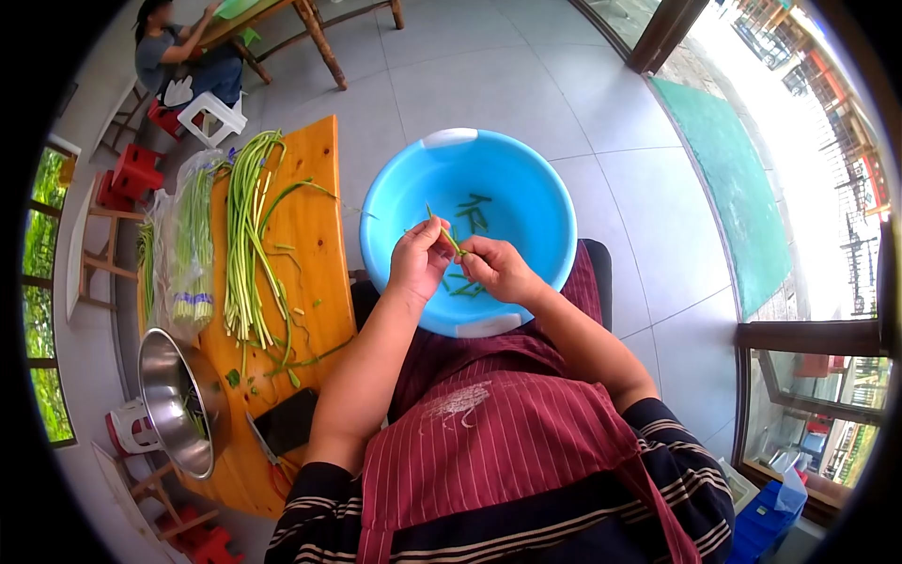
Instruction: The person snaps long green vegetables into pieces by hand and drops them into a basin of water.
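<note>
Over a light blue basin [378,202], my left hand [420,258] and my right hand [505,271] are close together. Both are closed in a pinch on a short green stem [448,239], which looks like a garlic scape. Its thin tip points up past my left fingers, and the lower end is at my right fingertips. Inside the basin lie several short cut green pieces [473,212], some partly hidden behind my hands. To my left, a bundle of long garlic scapes [246,235] is spread on the wooden table [315,226].
Left on the table are a plastic-wrapped bundle [194,244], a steel bowl [155,404], a dark phone-like object [289,420] and orange-handled scissors [272,461]. Green scraps [293,378] lie near the bundle. A person [183,56] sits at another table at the upper left.
</note>
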Motion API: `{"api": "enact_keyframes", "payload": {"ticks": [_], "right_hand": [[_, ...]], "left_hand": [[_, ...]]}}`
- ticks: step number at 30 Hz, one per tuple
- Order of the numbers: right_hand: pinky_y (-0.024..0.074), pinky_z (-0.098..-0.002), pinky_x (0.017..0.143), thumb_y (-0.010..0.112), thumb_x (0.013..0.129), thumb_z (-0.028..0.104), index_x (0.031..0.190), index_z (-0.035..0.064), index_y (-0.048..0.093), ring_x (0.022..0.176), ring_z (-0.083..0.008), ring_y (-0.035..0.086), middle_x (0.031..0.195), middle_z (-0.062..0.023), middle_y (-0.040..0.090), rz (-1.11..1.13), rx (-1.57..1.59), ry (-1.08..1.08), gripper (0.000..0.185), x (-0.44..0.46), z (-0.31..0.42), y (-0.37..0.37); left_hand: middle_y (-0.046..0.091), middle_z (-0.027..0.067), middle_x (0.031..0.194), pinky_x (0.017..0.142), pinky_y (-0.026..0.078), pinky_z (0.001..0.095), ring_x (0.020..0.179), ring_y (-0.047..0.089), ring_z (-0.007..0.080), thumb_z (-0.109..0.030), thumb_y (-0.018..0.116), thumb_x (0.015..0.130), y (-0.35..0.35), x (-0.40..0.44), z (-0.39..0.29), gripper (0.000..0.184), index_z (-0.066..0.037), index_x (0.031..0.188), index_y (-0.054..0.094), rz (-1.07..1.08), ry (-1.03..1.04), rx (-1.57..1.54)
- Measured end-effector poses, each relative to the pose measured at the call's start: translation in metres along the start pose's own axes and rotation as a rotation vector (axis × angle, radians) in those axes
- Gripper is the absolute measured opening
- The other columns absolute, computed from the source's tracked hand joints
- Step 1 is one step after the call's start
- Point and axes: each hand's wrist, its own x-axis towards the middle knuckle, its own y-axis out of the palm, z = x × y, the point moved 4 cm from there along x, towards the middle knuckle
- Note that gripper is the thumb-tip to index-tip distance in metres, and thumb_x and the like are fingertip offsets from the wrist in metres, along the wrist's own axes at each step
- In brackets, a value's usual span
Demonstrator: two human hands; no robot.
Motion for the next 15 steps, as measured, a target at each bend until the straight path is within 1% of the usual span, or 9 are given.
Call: {"api": "enact_keyframes", "payload": {"ticks": [2, 3, 5, 6, 8, 12, 14, 15], "right_hand": [[0.0416, -0.0261, 0.054, 0.048, 0.082, 0.009, 0.085, 0.0026, 0.055, 0.059, -0.0120, 0.049, 0.066, -0.0036, 0.052, 0.049, -0.179, -0.096, 0.010, 0.002, 0.010, -0.004], [0.0416, -0.0261, 0.054, 0.048, 0.082, 0.009, 0.085, 0.0026, 0.055, 0.059, -0.0120, 0.049, 0.066, -0.0036, 0.052, 0.052, -0.177, -0.095, 0.010, 0.001, 0.013, -0.004], [0.0418, -0.0278, 0.054, 0.049, 0.078, 0.006, 0.082, 0.0017, 0.055, 0.058, -0.0160, 0.050, 0.066, -0.0074, 0.052, 0.026, -0.270, -0.238, 0.008, 0.000, 0.027, -0.004], [0.0418, -0.0278, 0.054, 0.049, 0.078, 0.006, 0.082, 0.0017, 0.055, 0.058, -0.0160, 0.050, 0.066, -0.0074, 0.052, 0.032, -0.270, -0.236, 0.008, -0.001, 0.029, -0.004], [0.0420, -0.0291, 0.054, 0.049, 0.075, 0.003, 0.082, 0.0014, 0.054, 0.057, -0.0209, 0.050, 0.066, -0.0093, 0.052, 0.008, -0.321, -0.246, 0.009, -0.001, 0.031, -0.005], [0.0419, -0.0293, 0.054, 0.049, 0.074, 0.002, 0.081, 0.0015, 0.054, 0.058, -0.0222, 0.051, 0.067, -0.0091, 0.052, 0.003, -0.374, -0.301, 0.009, -0.003, 0.033, -0.006], [0.0417, -0.0298, 0.053, 0.049, 0.072, 0.000, 0.080, 0.0013, 0.053, 0.058, -0.0236, 0.051, 0.067, -0.0090, 0.052, 0.020, -0.375, -0.385, 0.009, -0.008, 0.046, -0.004], [0.0417, -0.0298, 0.053, 0.049, 0.072, 0.000, 0.080, 0.0013, 0.053, 0.058, -0.0236, 0.051, 0.067, -0.0090, 0.052, 0.024, -0.375, -0.384, 0.009, -0.010, 0.050, -0.005]], "left_hand": [[0.053, 0.0033, 0.062, 0.057, 0.040, 0.0252, 0.058, 0.047, 0.0127, -0.017, 0.055, 0.084, 0.002, -0.004, 0.000, 0.016, -0.003, 0.078, 0.057, -0.054, -0.012, -0.035], [0.053, 0.0032, 0.062, 0.058, 0.039, 0.0242, 0.059, 0.048, 0.0118, -0.017, 0.055, 0.084, -0.001, -0.002, 0.002, 0.015, -0.003, 0.078, 0.057, -0.028, -0.001, -0.026], [0.053, 0.0030, 0.063, 0.059, 0.039, 0.0236, 0.059, 0.048, 0.0111, -0.016, 0.055, 0.083, -0.003, -0.001, 0.004, 0.015, -0.003, 0.077, 0.057, -0.014, 0.023, -0.013], [0.053, 0.0028, 0.063, 0.059, 0.039, 0.0229, 0.059, 0.048, 0.0104, -0.016, 0.055, 0.083, -0.003, 0.000, 0.005, 0.015, -0.002, 0.077, 0.057, 0.004, 0.042, 0.000], [0.053, 0.0025, 0.063, 0.059, 0.039, 0.0228, 0.059, 0.047, 0.0099, -0.015, 0.054, 0.083, -0.003, -0.001, 0.005, 0.015, -0.002, 0.077, 0.057, -0.005, 0.049, 0.006], [0.051, 0.0009, 0.061, 0.058, 0.038, 0.0221, 0.057, 0.046, 0.0086, -0.015, 0.054, 0.084, 0.005, -0.007, 0.003, 0.014, -0.003, 0.077, 0.056, -0.058, 0.053, 0.024], [0.048, 0.0002, 0.061, 0.058, 0.037, 0.0210, 0.057, 0.044, 0.0074, -0.016, 0.053, 0.084, -0.016, 0.004, -0.001, 0.015, -0.003, 0.077, 0.054, -0.318, 0.054, -0.177], [0.046, -0.0006, 0.061, 0.058, 0.037, 0.0207, 0.057, 0.042, 0.0064, -0.017, 0.053, 0.084, -0.026, 0.007, -0.014, 0.015, -0.004, 0.076, 0.052, -0.419, 0.124, -0.161]]}}
